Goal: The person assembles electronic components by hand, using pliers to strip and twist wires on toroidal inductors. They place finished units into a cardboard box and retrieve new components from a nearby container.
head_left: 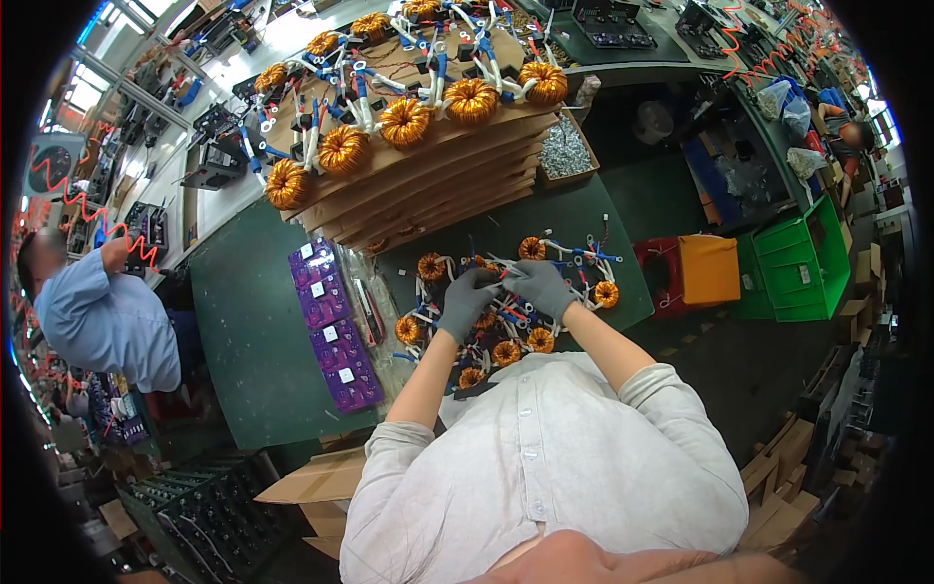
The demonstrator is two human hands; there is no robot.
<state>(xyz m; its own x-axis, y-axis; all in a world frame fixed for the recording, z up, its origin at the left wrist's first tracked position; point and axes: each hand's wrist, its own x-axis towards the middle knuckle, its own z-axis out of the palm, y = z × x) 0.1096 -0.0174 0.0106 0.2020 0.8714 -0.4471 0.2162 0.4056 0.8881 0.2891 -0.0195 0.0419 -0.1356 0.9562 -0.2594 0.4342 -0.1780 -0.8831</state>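
Note:
My left hand [468, 302] and my right hand [541, 288], both in grey gloves, meet over a group of copper-wound toroidal coils on the green table. Their fingers are closed around a thin wire lead [503, 273] with a touch of red; its ends are hidden by the gloves. One toroidal coil [531, 248] lies just beyond my right hand, and another coil [606, 294] sits to its right. A third coil [429, 266] is to the far left of my left hand. White and blue leads with ring terminals tangle among them.
Stacked cardboard sheets [438, 177] carry more coils at the back. Purple circuit boards [332, 336] line the left, beside a red-handled tool [370, 313]. A box of small metal parts [566, 151], an orange-covered red stool [708, 270] and a green crate [803, 261] stand right. A co-worker [112, 311] is at left.

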